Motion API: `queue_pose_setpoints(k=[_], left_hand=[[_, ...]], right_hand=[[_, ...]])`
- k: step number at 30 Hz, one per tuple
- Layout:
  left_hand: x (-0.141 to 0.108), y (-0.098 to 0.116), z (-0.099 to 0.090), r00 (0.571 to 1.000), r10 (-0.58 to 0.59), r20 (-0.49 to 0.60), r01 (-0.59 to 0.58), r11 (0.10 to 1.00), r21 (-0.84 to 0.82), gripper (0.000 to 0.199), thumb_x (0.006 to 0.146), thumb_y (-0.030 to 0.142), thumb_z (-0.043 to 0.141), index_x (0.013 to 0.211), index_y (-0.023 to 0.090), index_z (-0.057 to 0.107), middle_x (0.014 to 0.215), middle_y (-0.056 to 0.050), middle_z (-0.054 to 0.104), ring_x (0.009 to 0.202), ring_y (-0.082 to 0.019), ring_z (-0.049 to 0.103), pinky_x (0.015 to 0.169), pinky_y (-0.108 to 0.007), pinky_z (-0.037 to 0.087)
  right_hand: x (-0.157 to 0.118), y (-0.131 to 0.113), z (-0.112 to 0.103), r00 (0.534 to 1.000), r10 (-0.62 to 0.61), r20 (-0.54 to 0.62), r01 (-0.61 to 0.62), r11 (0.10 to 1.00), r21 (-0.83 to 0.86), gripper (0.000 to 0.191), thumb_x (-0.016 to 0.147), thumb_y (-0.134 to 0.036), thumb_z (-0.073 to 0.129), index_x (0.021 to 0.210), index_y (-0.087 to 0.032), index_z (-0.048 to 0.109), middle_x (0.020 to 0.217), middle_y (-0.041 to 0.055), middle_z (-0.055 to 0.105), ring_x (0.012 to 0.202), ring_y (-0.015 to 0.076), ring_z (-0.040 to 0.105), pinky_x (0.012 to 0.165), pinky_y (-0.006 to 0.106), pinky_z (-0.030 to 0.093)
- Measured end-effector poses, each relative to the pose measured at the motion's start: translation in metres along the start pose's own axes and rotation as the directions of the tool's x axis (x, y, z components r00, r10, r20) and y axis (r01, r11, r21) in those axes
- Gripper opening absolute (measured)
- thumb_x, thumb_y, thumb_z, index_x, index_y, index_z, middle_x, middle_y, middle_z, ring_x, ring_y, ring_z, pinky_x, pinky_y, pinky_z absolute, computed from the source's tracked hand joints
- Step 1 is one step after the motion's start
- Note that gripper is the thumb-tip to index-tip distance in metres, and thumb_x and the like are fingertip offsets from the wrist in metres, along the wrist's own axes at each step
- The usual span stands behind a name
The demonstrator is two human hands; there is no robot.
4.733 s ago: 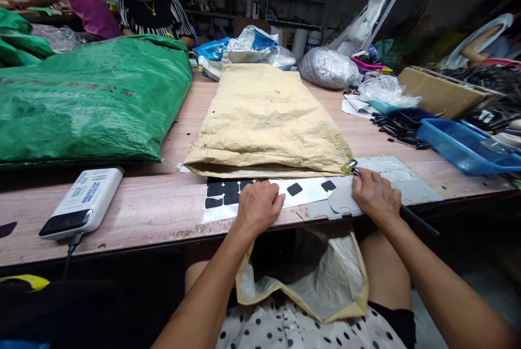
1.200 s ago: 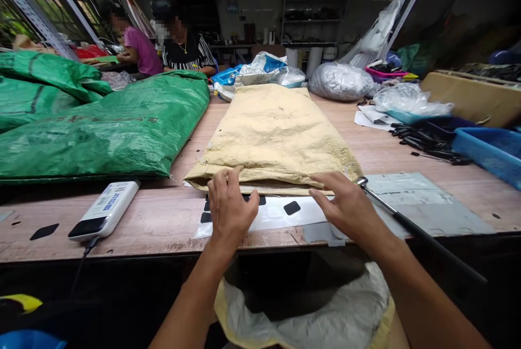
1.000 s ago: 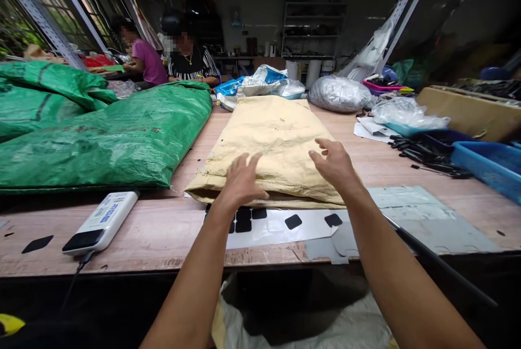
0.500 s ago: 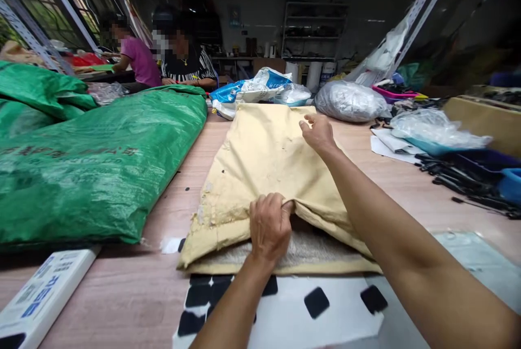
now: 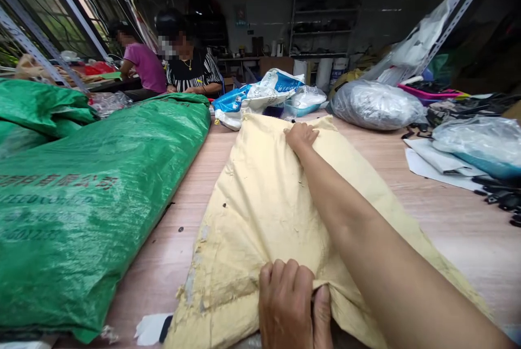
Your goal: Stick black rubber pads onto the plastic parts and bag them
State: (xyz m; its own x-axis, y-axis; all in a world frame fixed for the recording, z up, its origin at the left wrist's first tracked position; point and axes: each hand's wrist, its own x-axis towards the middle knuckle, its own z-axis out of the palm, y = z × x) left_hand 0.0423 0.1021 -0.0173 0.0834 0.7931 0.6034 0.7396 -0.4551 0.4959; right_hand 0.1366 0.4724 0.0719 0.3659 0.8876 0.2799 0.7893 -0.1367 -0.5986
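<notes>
- Table (image 5: pixel 431 191): wood-grain top, under both hands and the sacks.
- Green sack (image 5: pixel 81 186): full-looking, printed, left of the left hand, well apart from it.
- Yellow sack (image 5: pixel 244 202): lies flat under both hands, worn along its left side; creases run up from the left hand.
- Two people: one in a pink top (image 5: pixel 142 67), one in a striped top (image 5: pixel 193 72), both seated beyond the right hand, to its left.
- Clear plastic bag (image 5: pixel 376 105): stuffed, beyond the right hand and to its right.
- Blue-and-white bag (image 5: pixel 268 91): crumpled, just beyond the right hand.
- Left hand (image 5: pixel 291 303): clenched on the near edge of the yellow sack, bunching the cloth, thumb at the fold.
- Right hand (image 5: pixel 301 134): on the far end of the yellow sack, fingers bent against the cloth; cannot tell whether it grips.
- White sheets (image 5: pixel 439 162): right of the right hand, well apart.
- Black parts (image 5: pixel 502 197): small heap, beside the white sheets.
- White scrap (image 5: pixel 150 329): left of the left hand.
</notes>
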Motion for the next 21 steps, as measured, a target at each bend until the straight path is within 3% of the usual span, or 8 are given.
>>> queue_pose_setpoints(k=[2, 6, 10, 14, 15, 17, 19, 21], left_hand=[[-0.001, -0.001, 0.003, 1.000, 0.013, -0.009, -0.013, 1.000, 0.012, 0.017, 0.096, 0.025, 0.046, 0.081, 0.022, 0.053, 0.071, -0.005, 0.054, 0.072, -0.024, 0.048, 0.075, -0.042, 0.034], [0.000, 0.001, 0.001, 1.000, 0.026, -0.015, -0.026, 1.000, -0.011, 0.012, 0.092, 0.025, 0.050, 0.083, 0.022, 0.057, 0.072, -0.004, 0.055, 0.071, -0.024, 0.049, 0.075, -0.041, 0.034], [0.003, 0.006, -0.005, 1.000, 0.009, -0.020, -0.010, 0.999, -0.031, 0.010, 0.091, 0.025, 0.052, 0.086, 0.022, 0.060, 0.074, -0.005, 0.057, 0.072, -0.024, 0.051, 0.077, -0.041, 0.035], [0.004, 0.008, -0.008, 0.999, 0.010, -0.042, -0.012, 0.999, -0.044, 0.009, 0.091, 0.023, 0.053, 0.090, 0.022, 0.062, 0.076, -0.006, 0.058, 0.074, -0.024, 0.052, 0.081, -0.042, 0.035], [0.004, 0.008, -0.008, 0.999, 0.013, -0.049, -0.015, 0.999, -0.051, 0.010, 0.091, 0.023, 0.053, 0.091, 0.022, 0.062, 0.077, -0.006, 0.059, 0.076, -0.024, 0.052, 0.083, -0.042, 0.035], [0.003, 0.007, -0.008, 0.997, 0.009, -0.071, -0.014, 0.997, -0.075, 0.011, 0.091, 0.023, 0.052, 0.093, 0.022, 0.063, 0.082, -0.007, 0.059, 0.079, -0.025, 0.053, 0.084, -0.043, 0.036], [0.002, 0.006, -0.008, 0.994, -0.014, -0.109, 0.004, 0.995, -0.096, 0.013, 0.091, 0.023, 0.052, 0.093, 0.022, 0.065, 0.089, -0.008, 0.060, 0.085, -0.026, 0.054, 0.087, -0.044, 0.036], [0.000, 0.004, -0.007, 0.989, -0.033, -0.146, 0.019, 0.995, -0.093, 0.013, 0.090, 0.024, 0.054, 0.092, 0.023, 0.066, 0.095, -0.010, 0.059, 0.090, -0.027, 0.054, 0.090, -0.046, 0.036]], right_hand=[[-0.001, 0.006, 0.000, 1.000, -0.023, -0.019, 0.024, 0.999, 0.034, 0.026, 0.093, -0.033, 0.053, 0.102, -0.015, 0.069, 0.119, 0.0183, 0.067, 0.124, 0.0326, 0.050, 0.111, 0.054, 0.024], [-0.006, 0.008, -0.026, 0.996, -0.020, -0.086, 0.035, 0.984, 0.175, 0.033, 0.096, -0.042, 0.044, 0.082, -0.020, 0.065, 0.092, 0.0095, 0.069, 0.094, 0.0262, 0.059, 0.096, 0.045, 0.039], [-0.017, -0.007, -0.066, 0.981, -0.029, -0.192, 0.096, 0.933, 0.347, 0.034, 0.093, -0.041, 0.040, 0.066, -0.022, 0.050, 0.065, -0.0009, 0.051, 0.067, 0.0170, 0.050, 0.068, 0.029, 0.041], [-0.040, -0.042, -0.107, 0.940, -0.056, -0.335, 0.216, 0.859, 0.464, 0.032, 0.092, -0.036, 0.036, 0.063, -0.024, 0.035, 0.063, -0.0036, 0.034, 0.061, 0.0124, 0.040, 0.057, 0.024, 0.034], [-0.048, -0.052, -0.117, 0.921, -0.062, -0.384, 0.266, 0.821, 0.506, 0.031, 0.092, -0.035, 0.035, 0.063, -0.024, 0.031, 0.063, -0.0038, 0.030, 0.060, 0.0115, 0.038, 0.056, 0.023, 0.033], [-0.066, -0.068, -0.140, 0.851, -0.062, -0.521, 0.458, 0.572, 0.680, 0.032, 0.089, -0.034, 0.043, 0.063, -0.025, 0.026, 0.064, -0.0045, 0.024, 0.057, 0.0101, 0.034, 0.053, 0.023, 0.030], [-0.086, -0.077, -0.167, 0.800, -0.026, -0.600, 0.567, 0.361, 0.740, 0.031, 0.089, -0.033, 0.046, 0.066, -0.025, 0.027, 0.066, -0.0049, 0.023, 0.057, 0.0092, 0.034, 0.053, 0.022, 0.031], [-0.108, -0.078, -0.195, 0.766, 0.021, -0.642, 0.618, 0.251, 0.745, 0.025, 0.088, -0.030, 0.046, 0.069, -0.025, 0.031, 0.069, -0.0044, 0.026, 0.061, 0.0089, 0.037, 0.056, 0.022, 0.034]])
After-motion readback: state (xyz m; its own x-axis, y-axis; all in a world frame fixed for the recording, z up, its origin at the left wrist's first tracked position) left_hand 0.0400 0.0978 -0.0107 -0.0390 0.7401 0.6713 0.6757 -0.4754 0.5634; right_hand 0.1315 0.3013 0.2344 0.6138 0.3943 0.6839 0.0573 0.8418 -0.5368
